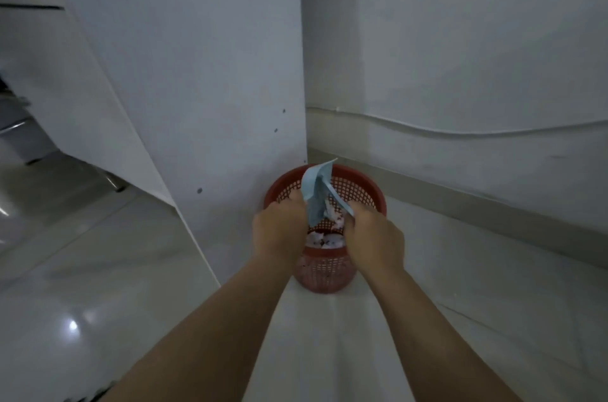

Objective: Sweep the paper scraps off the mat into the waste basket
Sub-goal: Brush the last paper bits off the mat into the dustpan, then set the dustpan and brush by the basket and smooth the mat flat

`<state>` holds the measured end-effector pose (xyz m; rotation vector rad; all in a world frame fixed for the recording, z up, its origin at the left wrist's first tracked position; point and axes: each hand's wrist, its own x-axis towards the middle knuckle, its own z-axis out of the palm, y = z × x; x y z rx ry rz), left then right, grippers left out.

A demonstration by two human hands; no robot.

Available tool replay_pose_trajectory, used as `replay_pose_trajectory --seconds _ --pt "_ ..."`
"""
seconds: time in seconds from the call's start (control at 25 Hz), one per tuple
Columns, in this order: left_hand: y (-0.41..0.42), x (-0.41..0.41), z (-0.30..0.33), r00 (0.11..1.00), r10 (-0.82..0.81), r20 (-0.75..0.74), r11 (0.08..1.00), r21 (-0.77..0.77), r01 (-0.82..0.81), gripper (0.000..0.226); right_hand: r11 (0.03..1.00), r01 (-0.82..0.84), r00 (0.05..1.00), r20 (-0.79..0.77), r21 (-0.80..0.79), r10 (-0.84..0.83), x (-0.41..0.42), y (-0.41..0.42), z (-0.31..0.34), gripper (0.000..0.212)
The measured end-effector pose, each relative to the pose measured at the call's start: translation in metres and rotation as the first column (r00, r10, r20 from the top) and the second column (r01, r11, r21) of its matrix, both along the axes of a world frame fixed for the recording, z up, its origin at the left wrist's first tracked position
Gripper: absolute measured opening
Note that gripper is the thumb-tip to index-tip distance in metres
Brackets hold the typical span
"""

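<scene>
Both hands (325, 232) curled, arms outstretched

The waste basket (353, 186) stands on the floor (98, 270), right of a panel (204, 72), before the wall (460, 56).

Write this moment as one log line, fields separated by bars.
stage: emptying | mat: folded, held over waste basket | left hand, right hand: gripping mat | paper scraps: in basket

We look down at a pale, glossy tiled floor (98, 286) that catches a bright spot of light (73, 325) at lower left. A large white panel (197, 72) (dotted with a few small dark holes) leans across the left half. To the right stands a white wall (460, 39), with a thin cable (460, 131) running along it above a skirting board (460, 201).
</scene>
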<state>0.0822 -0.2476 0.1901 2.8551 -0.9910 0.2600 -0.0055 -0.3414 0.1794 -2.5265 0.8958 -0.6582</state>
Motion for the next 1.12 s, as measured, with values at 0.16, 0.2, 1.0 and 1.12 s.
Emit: replay_pose_trajectory --seconds 0.16,0.2,1.0,1.12 --pt "0.01 0.004 0.003 1.0 -0.028 0.013 0.999 -0.022 0.028 0.023 1.0 -0.004 1.0 0.02 0.009 0.004 0.002 0.002 -0.005 0.026" --pt "0.012 0.005 0.003 0.999 -0.004 -0.038 0.995 -0.1 0.001 0.023 1.0 -0.008 0.999 0.034 0.012 0.007 0.002 0.006 -0.005 0.026" --pt "0.206 -0.084 -0.116 0.291 -0.288 -0.912 0.244 -0.364 -0.899 0.048 0.722 -0.467 0.859 -0.069 -0.511 0.507 -0.033 0.173 -0.106 0.028" --pt "0.206 -0.089 -0.15 0.234 -0.281 -0.931 0.274 -0.312 -0.91 0.051 0.751 -0.468 0.874 -0.119 -0.465 0.471 -0.032 0.179 -0.132 0.029"
